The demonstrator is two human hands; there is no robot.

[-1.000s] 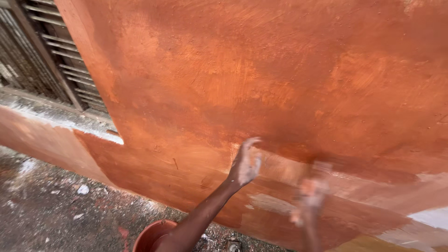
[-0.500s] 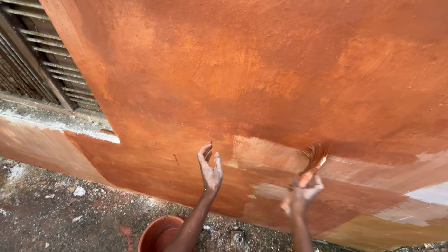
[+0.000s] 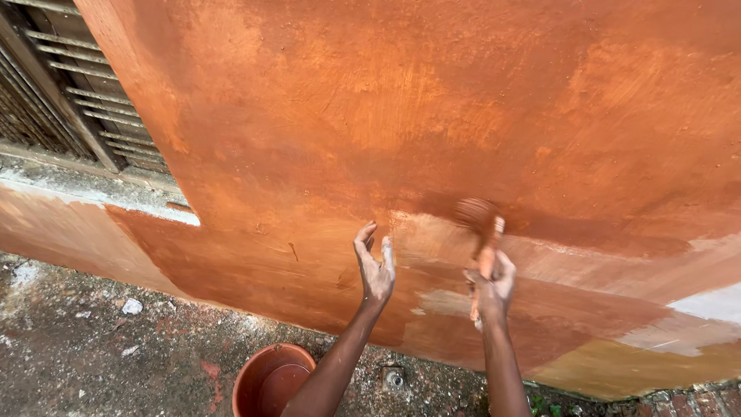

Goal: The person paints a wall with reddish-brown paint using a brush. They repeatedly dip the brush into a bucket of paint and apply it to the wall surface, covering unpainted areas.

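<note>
2 hands are showing in my head view, both raised in front of the orange-brown wall [image 3: 463, 116]. I am seeing the right hand [image 3: 490, 284] gripping a paint brush [image 3: 480, 220], fingers wrapped around its handle, bristle head blurred and touching the wall at the edge of the darker wet band. I am seeing the left hand [image 3: 376, 266] holding nothing, fingers loosely spread, close to the wall. 1 reddish bucket [image 3: 272, 380] is standing on the ground below the left forearm. Window slats [image 3: 69, 93] are sitting at upper left.

No packages, labels, signs or screens in view.
</note>
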